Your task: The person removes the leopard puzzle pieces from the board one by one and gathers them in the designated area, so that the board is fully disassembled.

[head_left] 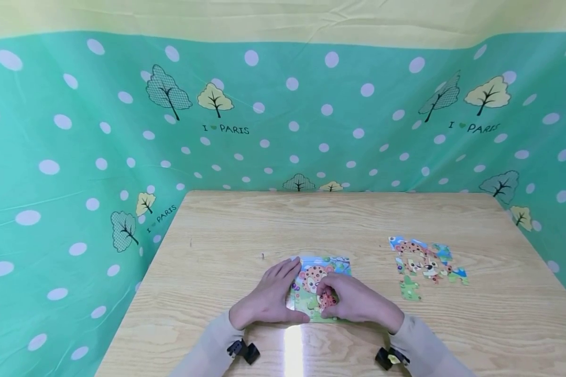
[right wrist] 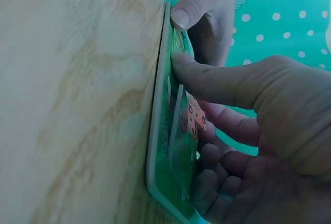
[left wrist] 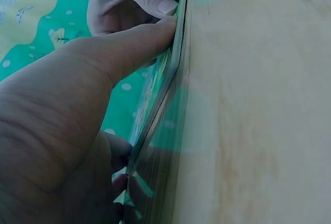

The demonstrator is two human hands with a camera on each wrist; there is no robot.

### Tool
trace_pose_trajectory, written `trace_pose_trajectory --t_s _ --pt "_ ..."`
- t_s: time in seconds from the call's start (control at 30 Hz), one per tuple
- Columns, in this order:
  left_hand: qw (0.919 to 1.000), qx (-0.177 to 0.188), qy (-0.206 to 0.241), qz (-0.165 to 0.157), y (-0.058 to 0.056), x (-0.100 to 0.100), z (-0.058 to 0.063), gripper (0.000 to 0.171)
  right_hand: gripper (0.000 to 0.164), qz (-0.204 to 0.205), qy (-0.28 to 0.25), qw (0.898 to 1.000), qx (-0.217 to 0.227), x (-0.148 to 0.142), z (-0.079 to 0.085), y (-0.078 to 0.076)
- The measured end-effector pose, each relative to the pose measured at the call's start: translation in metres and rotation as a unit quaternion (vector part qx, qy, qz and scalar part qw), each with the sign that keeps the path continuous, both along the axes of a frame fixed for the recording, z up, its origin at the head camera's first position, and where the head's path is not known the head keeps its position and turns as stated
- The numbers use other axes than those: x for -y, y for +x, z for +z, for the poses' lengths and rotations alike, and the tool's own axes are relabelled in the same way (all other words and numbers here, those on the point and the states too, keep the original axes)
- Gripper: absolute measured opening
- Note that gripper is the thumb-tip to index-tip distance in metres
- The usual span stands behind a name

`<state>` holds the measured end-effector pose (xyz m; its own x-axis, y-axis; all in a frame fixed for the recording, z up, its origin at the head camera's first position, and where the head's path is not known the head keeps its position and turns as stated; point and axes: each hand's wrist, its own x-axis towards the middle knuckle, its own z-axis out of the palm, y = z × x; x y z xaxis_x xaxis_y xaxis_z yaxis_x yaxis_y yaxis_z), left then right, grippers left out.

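A leopard-cub jigsaw board [head_left: 317,318] lies on the wooden table in front of me. My left hand [head_left: 275,295] rests along its left side, long fingers stretched to the far left corner and thumb on the near edge. That thumb [left wrist: 139,43] presses the board's rim in the left wrist view. My right hand [head_left: 354,298] bends over the board's right half. Between its fingers it holds a pink spotted jigsaw piece [right wrist: 194,118], which stands tilted above the green board in the right wrist view. The right thumb [right wrist: 217,79] touches the board near the piece.
To the right on the table [head_left: 226,235] lie several loose jigsaw pieces [head_left: 410,289], some grouped into another part of an animal picture. A green dotted curtain [head_left: 264,120] hangs behind the table and on both sides. A tiny dark speck [head_left: 262,256] lies left of the board.
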<state>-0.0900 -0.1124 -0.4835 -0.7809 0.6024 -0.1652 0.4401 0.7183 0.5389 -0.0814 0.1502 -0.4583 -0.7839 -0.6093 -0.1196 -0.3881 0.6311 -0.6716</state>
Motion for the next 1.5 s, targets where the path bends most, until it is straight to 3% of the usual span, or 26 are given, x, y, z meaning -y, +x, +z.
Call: trace_pose_trajectory --t_s 0.27,0.6,0.83,1.07,1.3,1.5 --pt "1.0000 0.000 -0.001 0.000 0.000 0.000 -0.001 0.125 0.030 -0.009 -0.016 1.000 0.020 -0.001 0.005 0.002" --pt "0.9999 -0.005 0.008 -0.005 0.000 0.001 -0.001 0.126 0.012 -0.017 -0.085 0.994 0.061 -0.010 0.009 -0.005" --pt "1.0000 -0.001 -0.001 -0.003 -0.001 0.001 0.002 0.126 0.014 0.016 -0.126 0.981 0.147 -0.012 0.006 -0.007" --pt "1.0000 -0.001 0.001 -0.001 -0.001 0.001 0.002 0.126 0.014 0.012 -0.128 0.982 0.139 -0.014 0.002 -0.010" --pt "1.0000 0.000 0.002 0.001 0.000 0.001 0.002 0.126 0.013 0.027 -0.138 0.974 0.180 -0.017 0.002 -0.010" --pt "1.0000 0.003 0.003 0.000 0.001 0.001 0.000 0.126 0.013 0.016 -0.149 0.971 0.188 -0.020 0.001 -0.010"
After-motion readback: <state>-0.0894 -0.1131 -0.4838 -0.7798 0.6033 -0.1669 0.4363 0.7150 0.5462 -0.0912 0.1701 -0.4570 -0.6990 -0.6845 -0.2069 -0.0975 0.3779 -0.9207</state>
